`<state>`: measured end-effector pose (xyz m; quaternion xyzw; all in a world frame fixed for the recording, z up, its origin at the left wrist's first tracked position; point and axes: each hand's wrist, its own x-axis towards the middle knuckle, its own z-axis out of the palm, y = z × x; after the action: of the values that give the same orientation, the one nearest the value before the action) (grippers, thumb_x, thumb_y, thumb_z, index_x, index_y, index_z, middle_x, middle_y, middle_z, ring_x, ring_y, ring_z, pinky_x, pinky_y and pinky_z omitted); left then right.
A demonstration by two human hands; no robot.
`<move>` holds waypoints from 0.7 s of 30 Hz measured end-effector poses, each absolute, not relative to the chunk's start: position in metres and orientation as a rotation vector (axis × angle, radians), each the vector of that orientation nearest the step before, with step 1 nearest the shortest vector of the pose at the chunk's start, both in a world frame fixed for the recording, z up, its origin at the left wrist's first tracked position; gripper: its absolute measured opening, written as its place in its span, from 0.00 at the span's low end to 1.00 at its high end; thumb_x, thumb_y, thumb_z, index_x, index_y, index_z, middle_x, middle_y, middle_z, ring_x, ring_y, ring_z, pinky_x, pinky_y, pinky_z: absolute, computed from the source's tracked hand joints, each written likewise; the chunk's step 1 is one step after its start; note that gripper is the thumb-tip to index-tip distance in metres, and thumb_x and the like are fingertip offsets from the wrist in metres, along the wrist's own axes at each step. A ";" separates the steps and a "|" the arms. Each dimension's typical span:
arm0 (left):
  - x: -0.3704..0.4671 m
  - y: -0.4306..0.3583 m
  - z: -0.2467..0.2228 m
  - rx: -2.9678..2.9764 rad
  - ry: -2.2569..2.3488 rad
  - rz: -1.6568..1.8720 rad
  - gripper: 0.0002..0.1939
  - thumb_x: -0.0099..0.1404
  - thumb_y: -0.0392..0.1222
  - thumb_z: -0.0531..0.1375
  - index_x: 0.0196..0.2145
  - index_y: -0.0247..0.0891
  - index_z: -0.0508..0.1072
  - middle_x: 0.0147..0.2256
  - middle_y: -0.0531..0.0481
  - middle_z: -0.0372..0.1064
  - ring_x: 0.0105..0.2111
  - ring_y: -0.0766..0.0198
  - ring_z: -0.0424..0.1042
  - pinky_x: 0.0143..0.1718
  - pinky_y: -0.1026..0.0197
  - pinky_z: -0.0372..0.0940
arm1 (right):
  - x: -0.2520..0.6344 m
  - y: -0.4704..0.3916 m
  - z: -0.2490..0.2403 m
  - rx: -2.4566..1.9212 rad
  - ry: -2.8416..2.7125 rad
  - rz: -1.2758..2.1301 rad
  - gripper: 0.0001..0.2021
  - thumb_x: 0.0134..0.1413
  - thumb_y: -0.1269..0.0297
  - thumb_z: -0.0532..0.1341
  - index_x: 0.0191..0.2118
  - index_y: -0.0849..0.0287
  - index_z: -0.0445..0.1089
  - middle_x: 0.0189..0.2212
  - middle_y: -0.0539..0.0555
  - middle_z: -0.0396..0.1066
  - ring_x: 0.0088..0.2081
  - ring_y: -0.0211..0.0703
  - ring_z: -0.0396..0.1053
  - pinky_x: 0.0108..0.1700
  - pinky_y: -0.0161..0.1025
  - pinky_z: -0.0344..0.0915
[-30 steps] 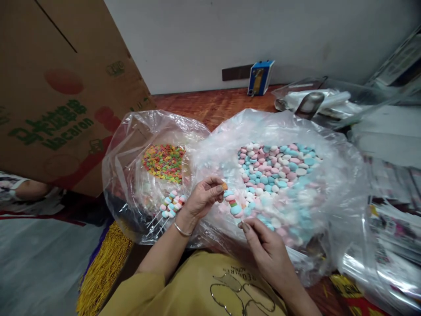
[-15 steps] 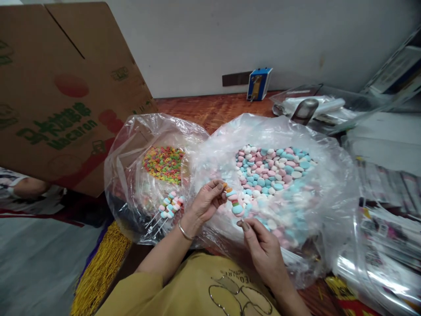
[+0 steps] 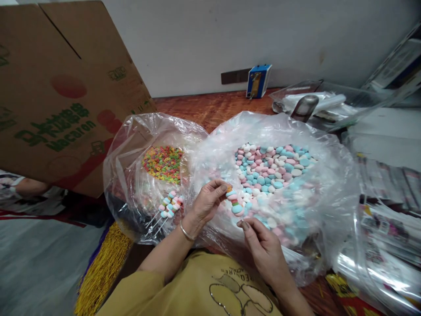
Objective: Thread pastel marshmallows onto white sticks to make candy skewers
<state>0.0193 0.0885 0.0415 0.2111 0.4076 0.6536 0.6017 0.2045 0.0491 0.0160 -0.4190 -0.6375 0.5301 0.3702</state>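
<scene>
A skewer of candies [image 3: 236,206], pink, blue, green and orange, is held over the front of a big clear bag [image 3: 213,153] of pink, white and blue candies [image 3: 266,169]. My left hand [image 3: 208,202] pinches the orange piece at the skewer's upper end. Below it, the thumb and finger of my right hand [image 3: 261,245] close on the stick's lower end. To the left, finished-looking candy sticks [image 3: 170,205] lie on another clear bag [image 3: 125,153], which holds small red, yellow and green rings [image 3: 162,163].
A large cardboard box [image 3: 66,87] stands at the left, with a person's arm [image 3: 31,188] below it. A blue device [image 3: 258,81] is by the wall. Plastic packaging [image 3: 322,105] and printed packets [image 3: 388,232] lie at the right.
My left fingertips have shifted slightly and cover more of the orange piece at the skewer's top. My right hand has barely moved.
</scene>
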 end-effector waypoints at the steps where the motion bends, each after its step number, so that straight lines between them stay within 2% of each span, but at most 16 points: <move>1: 0.019 0.088 0.044 0.498 0.935 1.487 0.18 0.48 0.42 0.78 0.33 0.34 0.77 0.31 0.52 0.74 0.31 0.69 0.71 0.35 0.66 0.65 | 0.205 0.049 0.017 -1.078 -1.641 1.345 0.17 0.69 0.51 0.56 0.33 0.58 0.72 0.25 0.49 0.67 0.27 0.40 0.64 0.27 0.34 0.58; 4: 0.022 0.086 0.050 0.487 0.876 1.377 0.18 0.52 0.42 0.75 0.39 0.34 0.78 0.30 0.52 0.71 0.29 0.69 0.69 0.34 0.65 0.65 | 0.202 0.047 0.018 -1.101 -1.662 1.231 0.16 0.69 0.54 0.56 0.33 0.58 0.71 0.25 0.49 0.69 0.27 0.40 0.66 0.29 0.34 0.61; 8: 0.044 0.087 0.057 0.387 0.780 1.393 0.14 0.58 0.47 0.70 0.33 0.34 0.75 0.33 0.50 0.70 0.34 0.64 0.73 0.37 0.62 0.68 | 0.195 0.043 0.018 -1.154 -1.754 0.960 0.15 0.70 0.60 0.54 0.32 0.57 0.69 0.23 0.47 0.68 0.24 0.37 0.65 0.28 0.33 0.59; 10: 0.059 0.088 0.060 0.323 0.767 1.428 0.14 0.60 0.48 0.69 0.33 0.36 0.72 0.32 0.52 0.68 0.31 0.66 0.72 0.31 0.65 0.66 | 0.192 0.042 0.016 -1.153 -1.805 0.784 0.14 0.71 0.63 0.53 0.33 0.57 0.68 0.23 0.47 0.68 0.22 0.36 0.65 0.28 0.34 0.57; 13: 0.079 0.090 0.062 0.286 0.798 1.479 0.14 0.62 0.49 0.67 0.35 0.38 0.69 0.28 0.56 0.64 0.23 0.73 0.63 0.23 0.70 0.57 | 0.192 0.043 0.013 -1.146 -1.863 0.538 0.14 0.72 0.66 0.51 0.33 0.57 0.67 0.22 0.46 0.67 0.20 0.36 0.65 0.27 0.34 0.55; 16: 0.094 0.090 0.060 0.314 0.863 1.506 0.14 0.64 0.50 0.65 0.35 0.39 0.67 0.28 0.56 0.62 0.21 0.75 0.59 0.22 0.70 0.54 | 0.195 0.045 0.010 -1.164 -1.910 0.369 0.15 0.73 0.67 0.50 0.31 0.56 0.64 0.20 0.46 0.64 0.19 0.37 0.65 0.26 0.36 0.53; 21: 0.109 0.088 0.051 0.376 0.922 1.502 0.17 0.66 0.56 0.63 0.38 0.40 0.66 0.30 0.56 0.63 0.23 0.74 0.60 0.24 0.71 0.54 | 0.199 0.050 0.006 -1.184 -1.915 0.234 0.16 0.74 0.67 0.49 0.31 0.56 0.64 0.19 0.47 0.65 0.19 0.39 0.65 0.25 0.38 0.51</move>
<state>0.1095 0.0885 0.0513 0.1634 0.4011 0.6534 0.6208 0.1994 0.0495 0.0055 -0.4733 -0.7659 0.0934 0.4250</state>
